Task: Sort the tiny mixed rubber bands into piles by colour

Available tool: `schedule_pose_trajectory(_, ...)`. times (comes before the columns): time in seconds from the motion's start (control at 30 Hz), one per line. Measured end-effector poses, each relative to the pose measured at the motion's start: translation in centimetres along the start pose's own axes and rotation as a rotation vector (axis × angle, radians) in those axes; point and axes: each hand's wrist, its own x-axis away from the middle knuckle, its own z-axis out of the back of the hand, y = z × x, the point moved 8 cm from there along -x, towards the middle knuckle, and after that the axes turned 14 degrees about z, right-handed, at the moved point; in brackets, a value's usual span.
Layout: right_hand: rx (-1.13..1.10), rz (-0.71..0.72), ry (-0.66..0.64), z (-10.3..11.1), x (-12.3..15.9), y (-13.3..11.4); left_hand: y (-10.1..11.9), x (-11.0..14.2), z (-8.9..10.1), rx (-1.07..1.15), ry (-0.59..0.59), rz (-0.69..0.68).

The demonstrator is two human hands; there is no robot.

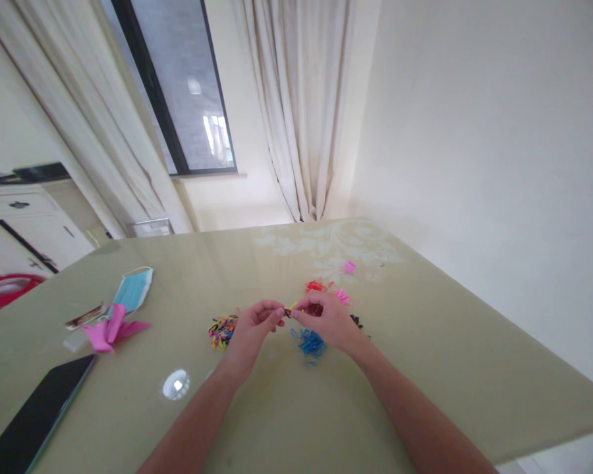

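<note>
My left hand and my right hand meet above the glossy green table, fingers pinched together on a small dark elastic band with a bit of yellow beside it. A mixed-colour heap of small bands lies just left of my left hand. A blue heap sits under my right hand. Red bands, pink bands and a few black ones lie beyond and beside my right hand. Another small pink clump lies farther back.
A blue face mask, a pink bow-like piece and a small wrapper lie at the left. A dark tablet or phone rests at the near left edge. Wall on the right, curtains and window behind.
</note>
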Motion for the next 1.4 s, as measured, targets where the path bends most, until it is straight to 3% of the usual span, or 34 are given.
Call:
schedule_pose_trajectory(0.57,-0.092,-0.083,-0.001,-0.4,0.1,0.7,0.1,0.0,-0.2,0.026,0.001,0.005)
schedule_pose_trajectory(0.67,-0.365,-0.119,0.096,1.3,0.0,-0.3,1.6,0.1,1.4,-0.19,0.097,-0.076)
schedule_pose_trajectory(0.8,-0.674,-0.063,0.281,5.1,0.1,-2.7,3.9,0.8,4.7,-0.807,0.438,-0.26)
schedule_pose_trajectory(0.93,-0.697,-0.052,0.3,6.3,0.2,-3.4,2.2,-0.1,5.3,-1.219,0.391,-0.154)
schedule_pose_trajectory(1.1,-0.659,-0.081,0.295,5.9,0.2,-2.7,0.9,-0.6,5.0,-1.313,0.339,-0.09)
schedule_pose_trajectory(1.23,-0.535,-0.073,0.18,6.9,0.3,-2.7,0.9,-0.9,5.2,-1.297,0.31,-0.087)
schedule_pose_trajectory(1.4,-0.184,-0.192,-0.222,8.7,1.6,-0.3,1.1,-0.9,6.4,-1.211,0.274,-0.086)
